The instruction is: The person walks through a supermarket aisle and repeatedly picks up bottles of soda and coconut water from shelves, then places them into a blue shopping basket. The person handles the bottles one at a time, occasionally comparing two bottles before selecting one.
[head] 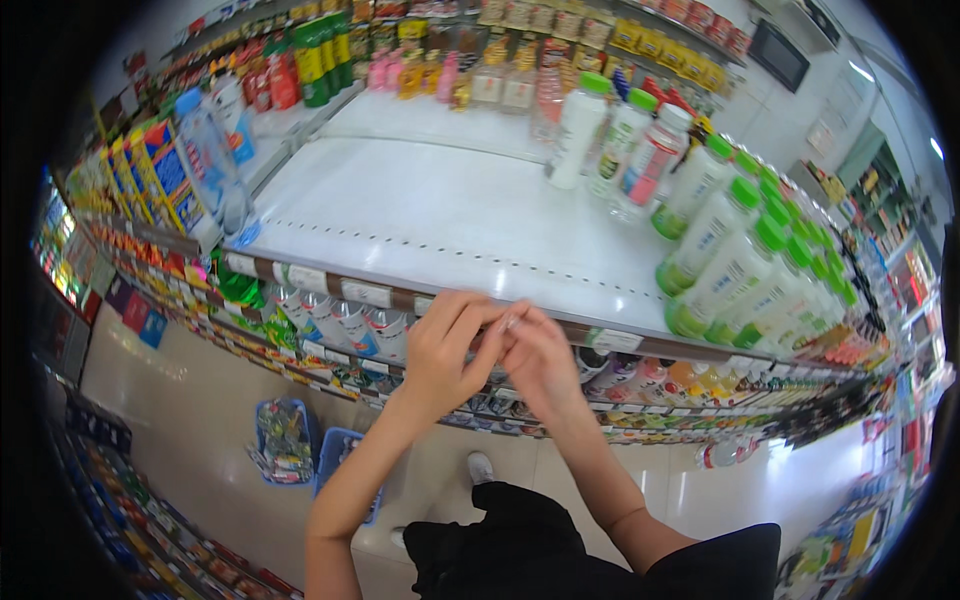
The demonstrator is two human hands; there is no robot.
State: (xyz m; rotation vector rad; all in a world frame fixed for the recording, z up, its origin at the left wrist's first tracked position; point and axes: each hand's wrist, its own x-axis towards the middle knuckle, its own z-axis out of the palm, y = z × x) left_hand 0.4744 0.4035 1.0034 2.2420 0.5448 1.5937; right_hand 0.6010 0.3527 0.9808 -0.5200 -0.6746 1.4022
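Note:
My left hand (448, 352) and my right hand (541, 364) meet at the front edge of a white store shelf (420, 206). Their fingertips touch or nearly touch; blur hides whether something small is pinched between them. To the right of my hands stand several white bottles with green caps (724, 289), in close rows. Farther back on that side are a white-capped bottle with a pink and blue label (654, 163) and two more green-capped bottles (577, 131). A clear plastic bottle with a blue cap (212, 169) leans at the shelf's left end.
Yellow and blue boxes (166, 176) stand far left. Price tags (615, 340) line the shelf edge, with packed lower shelves beneath. Two blue baskets stand on the floor, one full of packages (283, 442), the other (327, 454) partly behind my left arm. Bottles (725, 453) lie on the floor at right.

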